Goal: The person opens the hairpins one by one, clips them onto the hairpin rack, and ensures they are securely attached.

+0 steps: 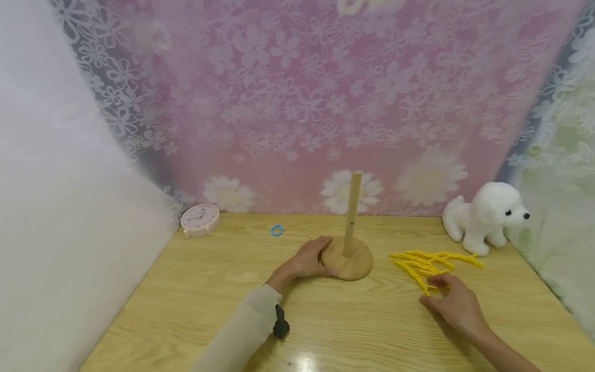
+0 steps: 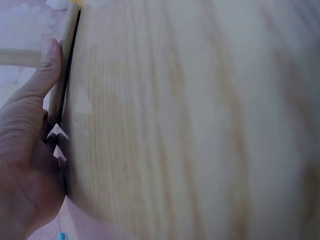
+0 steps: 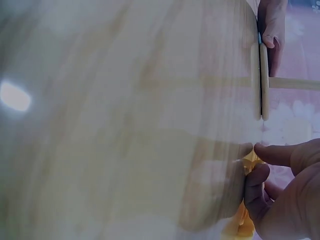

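Observation:
A wooden stand (image 1: 353, 217), an upright post on a round base, stands near the table's middle. My left hand (image 1: 310, 258) holds the left rim of that base, thumb at the front and fingers at the back; in the left wrist view the thumb (image 2: 47, 65) lies along the disc. To the right, several yellow branch-shaped pieces (image 1: 420, 266) lie in a loose pile. At their near end is my right hand (image 1: 457, 305), with thumb and index finger parted around a branch tip. In the right wrist view the yellow pieces (image 3: 243, 225) are partly hidden by the fingers.
A white plush dog (image 1: 483, 217) sits at the back right of the wooden table (image 1: 209, 320). A small blue ring (image 1: 277, 230) lies left of the stand, and a pink round clock (image 1: 200, 219) is at the back left. A floral curtain (image 1: 297, 103) hangs behind.

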`<state>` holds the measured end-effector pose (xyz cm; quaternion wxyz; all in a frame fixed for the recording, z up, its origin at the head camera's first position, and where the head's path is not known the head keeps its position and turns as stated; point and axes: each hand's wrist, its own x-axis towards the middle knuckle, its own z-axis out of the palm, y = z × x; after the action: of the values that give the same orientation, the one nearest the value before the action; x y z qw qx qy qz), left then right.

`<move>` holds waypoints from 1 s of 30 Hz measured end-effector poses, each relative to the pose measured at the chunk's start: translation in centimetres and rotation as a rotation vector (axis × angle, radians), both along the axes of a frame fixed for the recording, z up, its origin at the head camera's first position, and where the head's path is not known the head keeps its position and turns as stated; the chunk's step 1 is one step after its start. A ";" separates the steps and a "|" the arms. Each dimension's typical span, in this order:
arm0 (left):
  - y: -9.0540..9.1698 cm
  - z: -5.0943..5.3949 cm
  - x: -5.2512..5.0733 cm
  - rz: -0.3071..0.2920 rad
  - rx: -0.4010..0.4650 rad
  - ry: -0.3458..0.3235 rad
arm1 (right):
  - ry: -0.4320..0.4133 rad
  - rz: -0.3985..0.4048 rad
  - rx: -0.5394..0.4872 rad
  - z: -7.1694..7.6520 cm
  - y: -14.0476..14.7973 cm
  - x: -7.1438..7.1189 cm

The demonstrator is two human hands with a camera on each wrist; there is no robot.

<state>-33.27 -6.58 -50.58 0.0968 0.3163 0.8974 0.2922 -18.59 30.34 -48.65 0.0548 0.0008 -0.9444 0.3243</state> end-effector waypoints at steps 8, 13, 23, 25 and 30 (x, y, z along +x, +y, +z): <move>0.2 0.1 0.1 0.008 0.012 -0.007 | 0.013 0.040 0.013 -0.2 0.2 0.2; 0.2 0.0 0.1 0.019 0.017 -0.014 | 0.005 0.046 0.015 -0.1 0.4 0.1; 0.1 0.1 0.2 0.027 0.021 -0.019 | 0.010 0.067 0.060 0.2 0.5 -0.3; 0.1 0.1 0.2 0.027 0.008 -0.014 | -0.013 0.067 0.029 0.4 0.4 -0.3; 0.2 0.3 0.4 0.022 -0.005 -0.008 | -0.095 0.097 -0.083 0.9 0.3 -0.5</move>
<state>-32.92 -6.38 -50.27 0.0979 0.3049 0.9012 0.2921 -19.13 30.69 -47.70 -0.0058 0.0288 -0.9304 0.3653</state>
